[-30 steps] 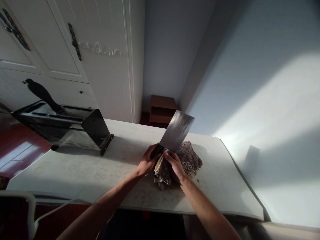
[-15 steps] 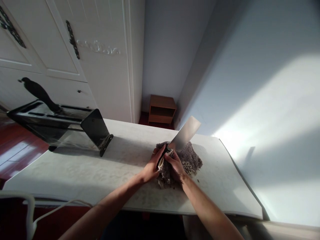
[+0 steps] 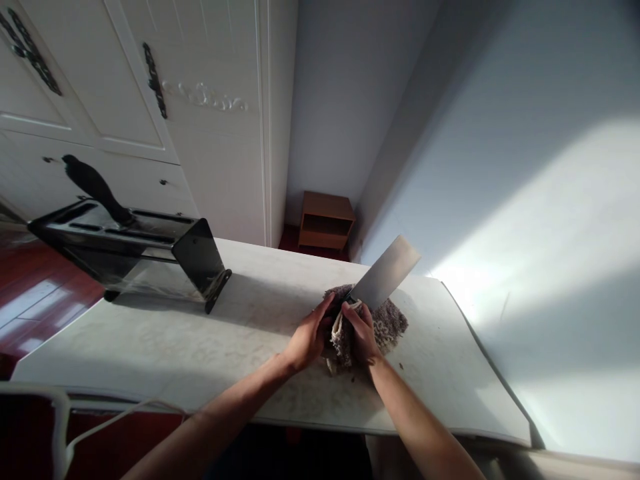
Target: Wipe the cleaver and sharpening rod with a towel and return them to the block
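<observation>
A cleaver (image 3: pixel 385 273) with a broad, shiny blade tilts up and to the right above the white table. Its dark handle is mostly hidden by my hands and a shaggy grey-brown cloth (image 3: pixel 393 323). My left hand (image 3: pixel 306 340) is around the handle from the left side, against the cloth; some of its fingers are out of sight. With thumb on top, my right hand (image 3: pixel 364 337) pinches the folded cloth about the handle, near the base of the blade. Part of the cloth hangs down to the tabletop.
A black knife block (image 3: pixel 195 257) with clear sides stands on the left of the white table (image 3: pixel 240 353), a black-handled tool (image 3: pixel 95 187) upright in it. Small dark crumbs lie near the cloth. Behind are white cabinets (image 3: pixel 220 167) and a small brown nightstand (image 3: pixel 327 207); a wall (image 3: pixel 550 267) is at right.
The cleaver, cloth and both hands have shifted slightly right in the view. My left hand sits a little lower and farther from the blade, and less of the handle shows.
</observation>
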{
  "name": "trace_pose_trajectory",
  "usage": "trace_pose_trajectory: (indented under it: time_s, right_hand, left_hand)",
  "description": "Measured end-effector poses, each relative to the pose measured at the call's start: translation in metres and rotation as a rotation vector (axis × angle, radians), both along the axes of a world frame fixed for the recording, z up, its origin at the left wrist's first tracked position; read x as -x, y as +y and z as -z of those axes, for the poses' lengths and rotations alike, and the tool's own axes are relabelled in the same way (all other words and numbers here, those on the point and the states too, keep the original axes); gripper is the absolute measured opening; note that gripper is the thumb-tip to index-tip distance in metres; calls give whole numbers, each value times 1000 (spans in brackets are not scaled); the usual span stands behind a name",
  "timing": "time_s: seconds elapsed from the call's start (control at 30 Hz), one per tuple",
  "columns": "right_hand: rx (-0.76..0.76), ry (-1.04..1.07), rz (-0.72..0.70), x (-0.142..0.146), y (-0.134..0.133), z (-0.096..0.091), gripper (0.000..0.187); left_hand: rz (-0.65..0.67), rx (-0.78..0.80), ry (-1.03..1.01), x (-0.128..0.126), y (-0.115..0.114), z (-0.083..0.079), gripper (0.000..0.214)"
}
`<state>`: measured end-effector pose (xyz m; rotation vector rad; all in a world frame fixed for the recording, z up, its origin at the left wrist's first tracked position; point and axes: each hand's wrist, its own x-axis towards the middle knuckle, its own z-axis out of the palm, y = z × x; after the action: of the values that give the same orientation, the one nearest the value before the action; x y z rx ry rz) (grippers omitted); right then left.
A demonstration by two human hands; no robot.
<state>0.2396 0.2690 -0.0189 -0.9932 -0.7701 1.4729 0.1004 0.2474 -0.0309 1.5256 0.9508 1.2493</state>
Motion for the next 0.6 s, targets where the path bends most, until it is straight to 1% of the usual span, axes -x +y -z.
trace_pose_trajectory:
  time_s: [0.1,0.2,0.27,0.33,0.4,0.5,0.6]
  right_hand:
    - [-2,-11,23,0,0,-4,37]
    - [-2,-24,76,0,-1,-11,39]
    - [-12,-51,115,0,-1,-16,39]
    - [-20,-83,139,-2,-2,-20,38]
    - [-18,-99,151,-4,-2,-21,38]
    - [4,-86,145,-6,0,-19,37]
    - [70,-50,128,-8,3,-16,37]
  left_hand:
    - [-43,-8,16,-1,0,0,52]
    - [-142,44,108,0,2,1,48]
    - [-177,72,169,1,3,0,37]
    - [-168,81,187,1,5,-1,22]
    - [-150,96,173,-1,5,-3,14]
    - [-140,177,153,-3,5,-6,14]
    - [-126,291,128,-5,6,-9,14]
